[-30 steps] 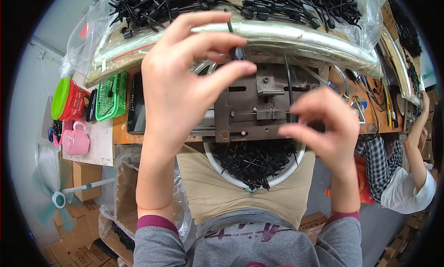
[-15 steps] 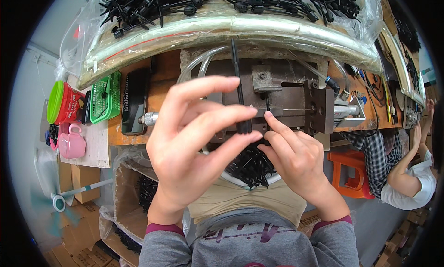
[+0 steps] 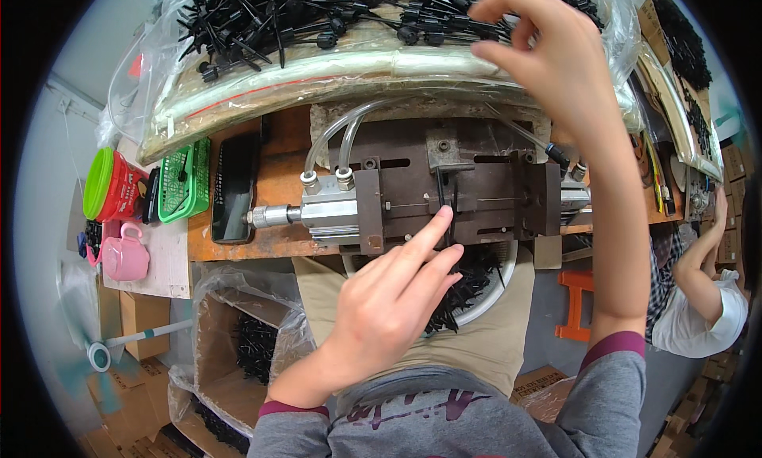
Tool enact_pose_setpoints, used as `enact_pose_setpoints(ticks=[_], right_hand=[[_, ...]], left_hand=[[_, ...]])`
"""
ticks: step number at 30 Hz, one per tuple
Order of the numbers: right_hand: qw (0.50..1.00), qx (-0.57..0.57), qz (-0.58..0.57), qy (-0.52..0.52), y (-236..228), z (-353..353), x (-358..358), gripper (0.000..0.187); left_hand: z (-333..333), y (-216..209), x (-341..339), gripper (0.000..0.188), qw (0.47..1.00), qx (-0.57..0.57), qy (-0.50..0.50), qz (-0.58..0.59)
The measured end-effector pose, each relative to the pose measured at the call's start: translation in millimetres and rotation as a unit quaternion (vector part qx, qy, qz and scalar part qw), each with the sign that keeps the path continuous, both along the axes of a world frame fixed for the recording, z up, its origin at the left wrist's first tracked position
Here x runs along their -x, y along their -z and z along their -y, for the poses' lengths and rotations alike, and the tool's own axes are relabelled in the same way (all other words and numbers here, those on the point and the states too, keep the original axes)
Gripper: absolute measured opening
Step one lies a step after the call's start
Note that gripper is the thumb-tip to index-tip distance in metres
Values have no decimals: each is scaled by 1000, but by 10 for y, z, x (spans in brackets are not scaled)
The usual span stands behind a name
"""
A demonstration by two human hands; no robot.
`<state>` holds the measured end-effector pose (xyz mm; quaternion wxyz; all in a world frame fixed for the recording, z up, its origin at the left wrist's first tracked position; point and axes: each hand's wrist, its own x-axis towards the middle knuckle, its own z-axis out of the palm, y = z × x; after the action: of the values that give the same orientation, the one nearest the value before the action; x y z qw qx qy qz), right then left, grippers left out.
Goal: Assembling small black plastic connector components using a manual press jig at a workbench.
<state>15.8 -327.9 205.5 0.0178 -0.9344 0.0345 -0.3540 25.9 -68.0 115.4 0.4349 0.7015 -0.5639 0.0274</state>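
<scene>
At the middle of the dark metal fixture (image 3: 413, 212), my left hand (image 3: 389, 291) is closed round the lower end of a thin black plastic part (image 3: 454, 192). Its index finger stretches along that part, which stands next to another slim black piece under the small metal block (image 3: 444, 147). Out over the heap of black long-stemmed plastic parts (image 3: 317, 17), my right hand (image 3: 548, 53) has thumb and forefinger curved apart. Nothing shows between them. Below the left fingertips, a round pale-rimmed container (image 3: 508, 271) with more black parts rests on my lap, partly hidden by the hand.
Air cylinders (image 3: 329, 212) with clear hoses flank the fixture. To the left are a flat black case (image 3: 234, 188), a green basket (image 3: 184, 180), a red tub (image 3: 115, 180) and a pink cup (image 3: 125, 253). Plastic-lined cartons (image 3: 214, 323) stand below; another person (image 3: 702, 315) sits at right.
My right hand has left the fixture and swung up over the far heap. My left hand has lowered its black rod-like part and come to the fixture's middle.
</scene>
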Motion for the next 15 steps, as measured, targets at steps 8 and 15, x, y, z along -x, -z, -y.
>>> enact_pose_setpoints(ticks=[8, 15], right_hand=[[952, -59, -294, 61, -251, 206, -786, 44], [963, -16, -264, 62, -286, 219, -658, 37]], left_hand=[[135, 262, 84, 27, 990, -77, -49, 109], [169, 279, 36, 26, 992, -71, -42, 100]])
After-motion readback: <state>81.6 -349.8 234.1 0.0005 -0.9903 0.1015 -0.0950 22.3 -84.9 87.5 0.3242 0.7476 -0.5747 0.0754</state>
